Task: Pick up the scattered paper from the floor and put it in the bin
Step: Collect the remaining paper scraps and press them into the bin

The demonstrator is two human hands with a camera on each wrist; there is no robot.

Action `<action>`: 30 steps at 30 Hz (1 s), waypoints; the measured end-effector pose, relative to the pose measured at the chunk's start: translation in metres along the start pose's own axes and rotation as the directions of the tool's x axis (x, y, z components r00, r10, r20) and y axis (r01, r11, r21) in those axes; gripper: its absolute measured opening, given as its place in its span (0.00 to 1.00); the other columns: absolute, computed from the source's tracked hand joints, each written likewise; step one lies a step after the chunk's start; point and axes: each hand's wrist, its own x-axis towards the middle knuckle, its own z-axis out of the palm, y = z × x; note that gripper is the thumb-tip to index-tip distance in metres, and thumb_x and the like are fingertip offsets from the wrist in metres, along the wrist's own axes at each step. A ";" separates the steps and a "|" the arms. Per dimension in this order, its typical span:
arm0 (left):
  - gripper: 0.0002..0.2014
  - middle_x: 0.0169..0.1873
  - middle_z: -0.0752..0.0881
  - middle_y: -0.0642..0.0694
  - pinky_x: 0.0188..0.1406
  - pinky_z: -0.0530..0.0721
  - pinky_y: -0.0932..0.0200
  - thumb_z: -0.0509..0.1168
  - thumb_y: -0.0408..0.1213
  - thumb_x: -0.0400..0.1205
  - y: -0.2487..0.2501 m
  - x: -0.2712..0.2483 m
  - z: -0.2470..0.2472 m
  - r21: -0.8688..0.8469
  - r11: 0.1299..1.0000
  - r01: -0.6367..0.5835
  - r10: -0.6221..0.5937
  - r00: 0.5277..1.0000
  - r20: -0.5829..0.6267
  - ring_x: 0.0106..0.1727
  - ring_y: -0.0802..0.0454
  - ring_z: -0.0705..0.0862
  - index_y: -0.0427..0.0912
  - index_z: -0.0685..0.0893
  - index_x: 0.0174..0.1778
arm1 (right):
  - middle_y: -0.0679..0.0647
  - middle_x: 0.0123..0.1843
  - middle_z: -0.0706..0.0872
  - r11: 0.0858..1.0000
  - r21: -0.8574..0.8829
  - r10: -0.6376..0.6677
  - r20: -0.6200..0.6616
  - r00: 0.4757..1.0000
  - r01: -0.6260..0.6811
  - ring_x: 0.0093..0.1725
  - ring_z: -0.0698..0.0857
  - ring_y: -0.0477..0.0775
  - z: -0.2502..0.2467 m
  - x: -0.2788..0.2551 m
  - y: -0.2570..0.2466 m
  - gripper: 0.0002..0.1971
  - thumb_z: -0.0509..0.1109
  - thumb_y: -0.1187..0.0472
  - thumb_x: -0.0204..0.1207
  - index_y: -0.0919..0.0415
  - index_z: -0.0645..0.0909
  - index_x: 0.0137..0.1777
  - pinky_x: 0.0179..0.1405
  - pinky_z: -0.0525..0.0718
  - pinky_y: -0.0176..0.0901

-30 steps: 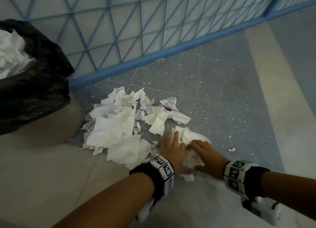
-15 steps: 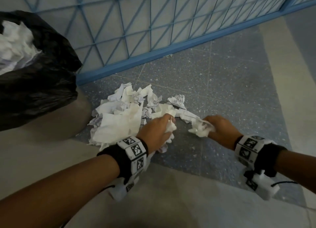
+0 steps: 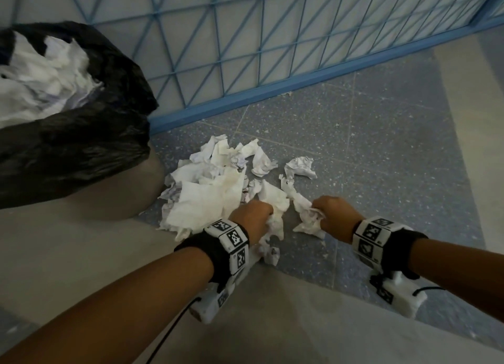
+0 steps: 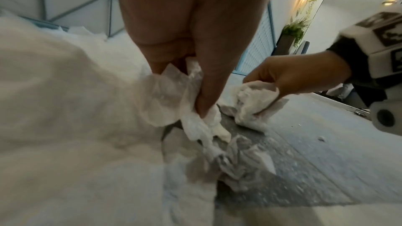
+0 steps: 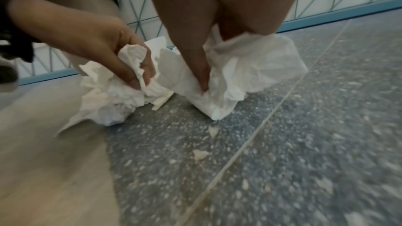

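A heap of crumpled white paper [image 3: 207, 197] lies on the grey speckled floor beside the bin. My left hand [image 3: 252, 215] grips a bunch of white paper [image 4: 172, 99] just above the floor at the heap's right edge. My right hand [image 3: 331, 216] grips a separate crumpled wad [image 5: 245, 73] a little to the right; the same wad [image 4: 252, 104] shows in the left wrist view. More loose pieces [image 3: 300, 167] lie behind the hands. The bin [image 3: 81, 145], lined with a black bag and holding white paper [image 3: 46, 74], stands at the left.
A blue metal lattice fence [image 3: 272, 50] with a blue base rail runs behind the paper. Small paper crumbs [image 5: 200, 154] dot the grey floor near my right hand. A beige floor band [image 3: 81, 254] lies in front of and beneath the bin.
Both hands went from lying together on one piece to each gripping its own bunch. They moved apart, and the view has tilted to show more of the bin.
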 end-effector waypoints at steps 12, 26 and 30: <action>0.14 0.55 0.87 0.40 0.52 0.78 0.55 0.70 0.42 0.77 -0.040 -0.109 -0.165 -0.134 0.988 -0.073 0.007 0.900 -0.437 0.58 0.42 0.83 0.44 0.83 0.57 | 0.56 0.39 0.81 0.958 0.181 -0.126 -0.435 0.892 0.224 0.45 0.78 0.54 -0.121 -0.025 -0.114 0.09 0.66 0.75 0.71 0.70 0.84 0.49 0.31 0.68 0.33; 0.13 0.62 0.79 0.32 0.50 0.76 0.56 0.68 0.30 0.76 -0.169 -0.191 -0.261 -0.257 0.936 0.241 -0.352 0.665 -0.659 0.59 0.37 0.81 0.34 0.80 0.55 | 0.66 0.56 0.78 0.819 0.016 -0.458 -0.584 0.670 0.574 0.57 0.81 0.64 -0.158 0.017 -0.387 0.18 0.72 0.64 0.69 0.57 0.68 0.54 0.42 0.69 0.43; 0.17 0.67 0.74 0.30 0.71 0.71 0.46 0.61 0.40 0.81 -0.181 -0.192 -0.248 0.075 0.915 0.396 -0.309 0.810 -0.499 0.69 0.35 0.72 0.36 0.83 0.62 | 0.68 0.66 0.77 0.827 -0.295 -0.545 -0.208 0.812 0.479 0.65 0.78 0.68 -0.134 0.019 -0.404 0.22 0.64 0.55 0.72 0.66 0.74 0.63 0.63 0.76 0.51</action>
